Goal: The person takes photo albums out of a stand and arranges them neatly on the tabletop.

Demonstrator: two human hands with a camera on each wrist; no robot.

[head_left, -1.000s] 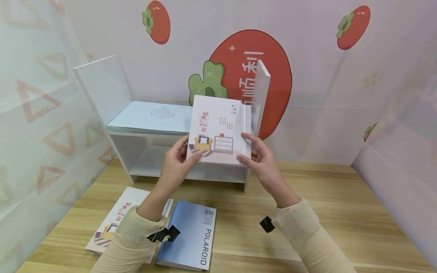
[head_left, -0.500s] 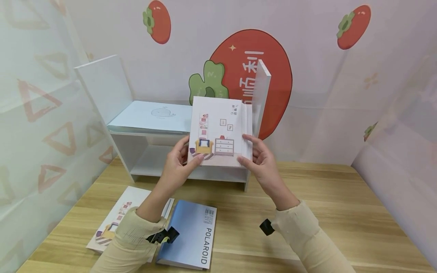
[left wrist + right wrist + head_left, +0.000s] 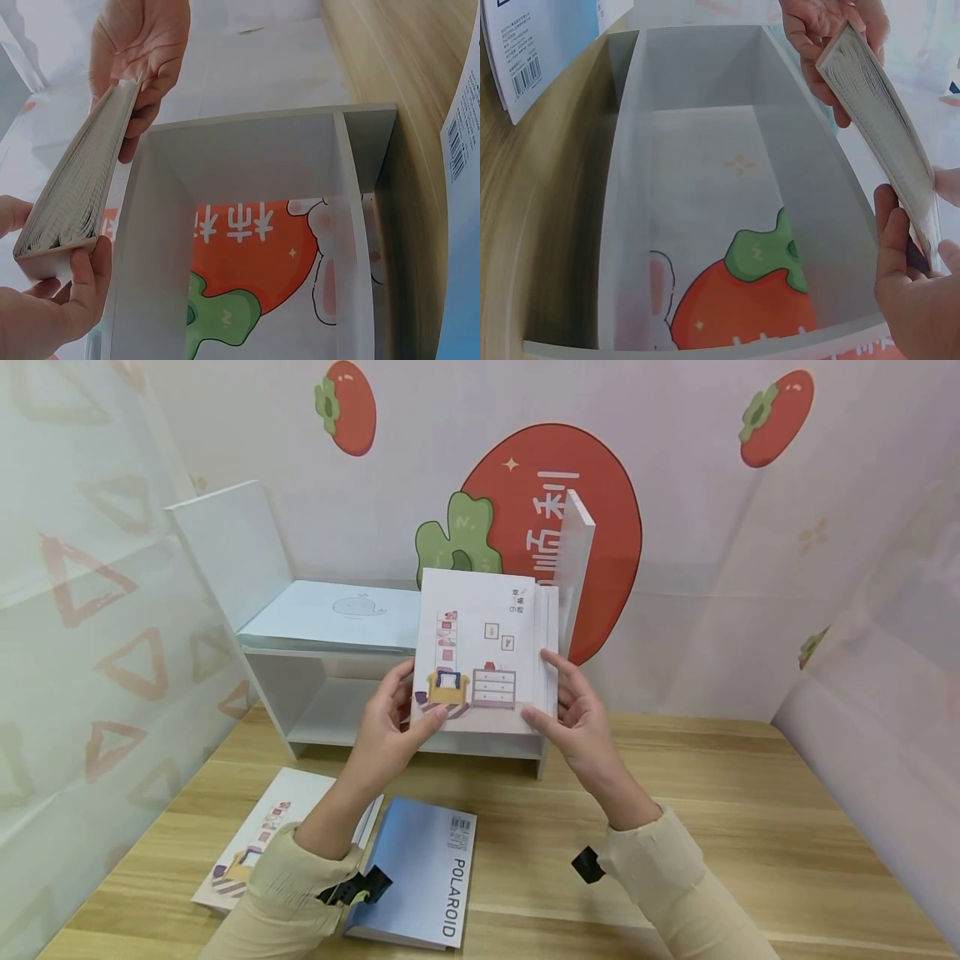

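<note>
A white photo album (image 3: 487, 602) with a drawn armchair and dresser on its cover is held up in front of the shelf. My left hand (image 3: 390, 714) grips its left lower edge, thumb on the cover and fingers behind. On the opposite side, my right hand (image 3: 581, 714) holds the edge, thumb at the lower corner. The wrist views show the album's page edges (image 3: 79, 176) from below, closely packed between the covers. On the table lie a similar white album (image 3: 300, 789), partly under my left sleeve, and a blue album (image 3: 423, 868) marked POLAROID.
A white two-level shelf (image 3: 337, 739) stands behind my hands, with tall panels at both sides. A pale blue album with a whale (image 3: 337, 614) lies flat on its upper board at the left. Printed curtains surround the wooden table (image 3: 712, 818).
The held album dips a little, then rises slightly and looks larger, tipped more toward the camera. Both hands keep their hold. The albums on the table stay put.
</note>
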